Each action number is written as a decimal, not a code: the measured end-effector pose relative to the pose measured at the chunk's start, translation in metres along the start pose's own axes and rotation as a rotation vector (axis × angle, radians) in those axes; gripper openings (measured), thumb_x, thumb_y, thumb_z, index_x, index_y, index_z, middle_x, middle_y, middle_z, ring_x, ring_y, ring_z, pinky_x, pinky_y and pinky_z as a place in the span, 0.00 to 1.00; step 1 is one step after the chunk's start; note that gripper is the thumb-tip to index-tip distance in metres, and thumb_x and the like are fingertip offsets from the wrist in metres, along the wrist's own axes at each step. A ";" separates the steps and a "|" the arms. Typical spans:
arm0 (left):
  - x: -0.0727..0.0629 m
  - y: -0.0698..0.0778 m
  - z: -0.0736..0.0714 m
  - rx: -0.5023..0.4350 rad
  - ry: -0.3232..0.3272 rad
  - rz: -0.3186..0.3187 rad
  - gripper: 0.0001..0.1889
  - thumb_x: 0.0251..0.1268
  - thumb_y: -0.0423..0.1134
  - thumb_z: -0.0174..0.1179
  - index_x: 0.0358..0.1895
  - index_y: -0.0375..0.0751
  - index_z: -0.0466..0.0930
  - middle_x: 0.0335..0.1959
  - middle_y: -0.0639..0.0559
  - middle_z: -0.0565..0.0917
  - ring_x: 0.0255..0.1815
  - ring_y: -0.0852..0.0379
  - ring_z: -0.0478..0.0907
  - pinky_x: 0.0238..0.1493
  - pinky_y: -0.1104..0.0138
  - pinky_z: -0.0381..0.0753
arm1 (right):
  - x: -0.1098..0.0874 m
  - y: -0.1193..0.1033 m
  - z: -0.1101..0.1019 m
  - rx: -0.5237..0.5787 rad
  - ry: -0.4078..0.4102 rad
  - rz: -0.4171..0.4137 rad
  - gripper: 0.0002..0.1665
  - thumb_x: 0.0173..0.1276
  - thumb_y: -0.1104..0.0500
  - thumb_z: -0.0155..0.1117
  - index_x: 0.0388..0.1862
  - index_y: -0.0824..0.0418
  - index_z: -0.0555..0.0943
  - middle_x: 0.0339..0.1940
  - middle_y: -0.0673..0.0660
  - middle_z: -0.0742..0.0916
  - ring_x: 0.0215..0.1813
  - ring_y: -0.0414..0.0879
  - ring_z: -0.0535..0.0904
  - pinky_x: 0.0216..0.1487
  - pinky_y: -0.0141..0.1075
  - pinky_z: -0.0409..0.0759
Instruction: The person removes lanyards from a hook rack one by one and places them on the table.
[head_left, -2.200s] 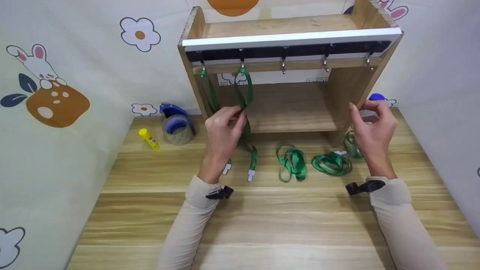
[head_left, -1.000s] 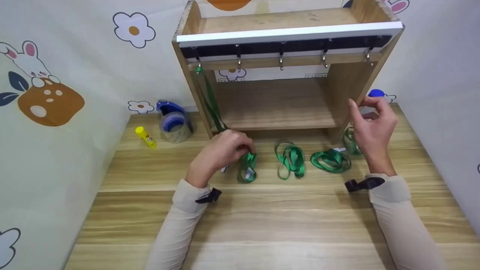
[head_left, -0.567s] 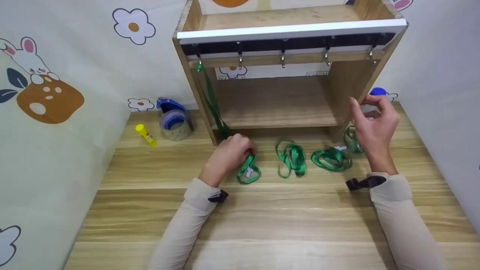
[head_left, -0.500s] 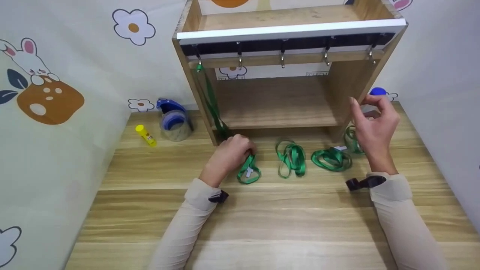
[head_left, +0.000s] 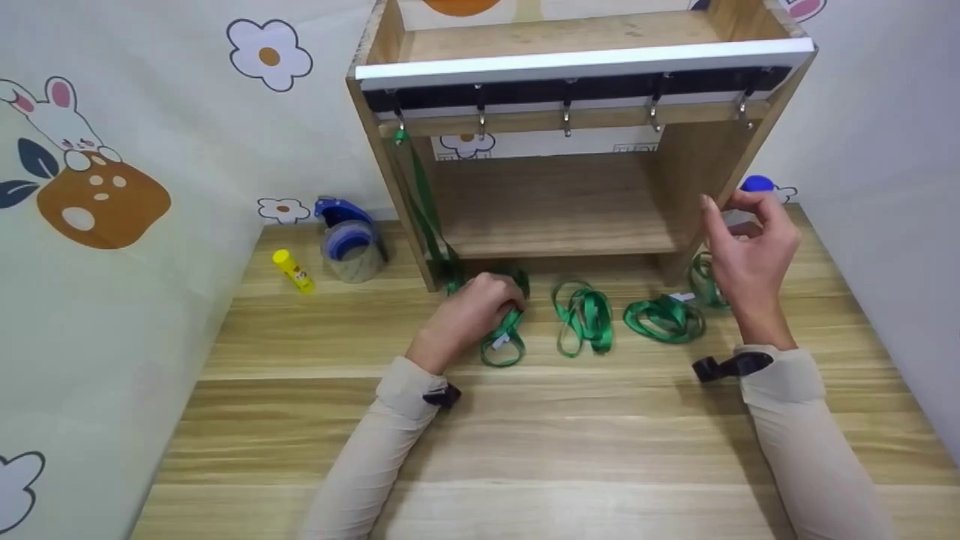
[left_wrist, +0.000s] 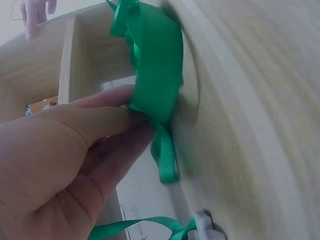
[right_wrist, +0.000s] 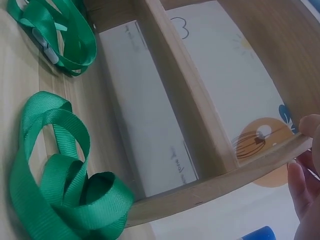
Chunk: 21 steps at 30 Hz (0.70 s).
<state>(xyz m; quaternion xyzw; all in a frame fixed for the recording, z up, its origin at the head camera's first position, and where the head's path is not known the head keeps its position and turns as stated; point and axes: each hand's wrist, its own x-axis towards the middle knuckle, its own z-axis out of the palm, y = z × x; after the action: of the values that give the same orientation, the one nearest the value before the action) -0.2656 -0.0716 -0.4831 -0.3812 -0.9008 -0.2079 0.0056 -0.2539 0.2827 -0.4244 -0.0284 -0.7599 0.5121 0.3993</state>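
In the head view, my left hand (head_left: 469, 319) is low over the table, pinching a bunched green lanyard (left_wrist: 157, 60) between thumb and fingers. One loop of it, with a white clip, lies on the tabletop. Another green lanyard (head_left: 424, 202) hangs from the leftmost hook (head_left: 400, 124) of the wooden shelf (head_left: 555, 206). My right hand (head_left: 754, 262) grips the front edge of the shelf's right side panel, as the right wrist view also shows. Coiled lanyards lie on the table: one in the middle (head_left: 589, 319), one to its right (head_left: 665, 321), and one beside my right hand (head_left: 703, 281).
Several metal hooks run along the shelf's black strip (head_left: 525, 94); only the leftmost carries a lanyard. On the left of the table (head_left: 562, 450) stand a yellow glue stick (head_left: 292, 271) and a tape roll (head_left: 352, 255). Something blue-capped (head_left: 757, 184) is behind the right hand.
The lanyard from the second hook has come off and now lies gathered on the table under my left hand, which came down and then shifted slightly right. My right hand stays put.
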 end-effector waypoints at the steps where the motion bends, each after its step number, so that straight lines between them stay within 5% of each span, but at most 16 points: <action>1: 0.000 0.000 0.000 0.000 -0.004 0.003 0.11 0.81 0.27 0.60 0.48 0.37 0.94 0.47 0.46 0.94 0.51 0.51 0.91 0.54 0.61 0.92 | 0.000 0.000 0.000 0.001 0.000 0.001 0.18 0.70 0.58 0.79 0.50 0.70 0.86 0.43 0.35 0.86 0.49 0.37 0.86 0.46 0.20 0.84; 9: 0.000 0.000 -0.004 -0.015 -0.011 0.034 0.11 0.79 0.26 0.60 0.48 0.38 0.94 0.47 0.46 0.94 0.51 0.51 0.91 0.54 0.60 0.92 | 0.000 0.001 -0.001 -0.008 -0.005 0.005 0.18 0.71 0.57 0.79 0.50 0.69 0.86 0.43 0.34 0.86 0.50 0.37 0.85 0.46 0.20 0.85; 14: -0.002 0.007 -0.024 -0.018 0.033 0.042 0.09 0.78 0.27 0.63 0.50 0.38 0.93 0.49 0.46 0.94 0.52 0.50 0.91 0.56 0.59 0.92 | 0.001 0.002 -0.001 0.000 0.000 -0.006 0.18 0.70 0.58 0.79 0.50 0.70 0.86 0.43 0.35 0.86 0.48 0.37 0.86 0.45 0.20 0.84; 17: -0.008 0.014 -0.046 -0.001 0.141 0.045 0.08 0.77 0.30 0.65 0.50 0.38 0.92 0.48 0.46 0.94 0.50 0.51 0.92 0.54 0.60 0.93 | 0.001 0.001 -0.001 0.014 0.001 -0.011 0.17 0.70 0.59 0.79 0.49 0.70 0.86 0.42 0.36 0.87 0.48 0.38 0.86 0.45 0.20 0.84; 21: -0.024 0.021 -0.079 0.017 0.400 0.059 0.06 0.76 0.32 0.68 0.50 0.38 0.91 0.47 0.45 0.94 0.48 0.51 0.92 0.52 0.63 0.93 | 0.000 0.001 0.000 0.014 0.001 -0.010 0.17 0.70 0.59 0.79 0.49 0.69 0.86 0.42 0.36 0.87 0.48 0.37 0.86 0.46 0.20 0.85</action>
<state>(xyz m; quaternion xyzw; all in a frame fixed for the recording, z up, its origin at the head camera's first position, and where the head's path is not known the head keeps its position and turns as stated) -0.2455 -0.1050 -0.4071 -0.3583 -0.8720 -0.2715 0.1937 -0.2544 0.2835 -0.4255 -0.0222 -0.7562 0.5155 0.4023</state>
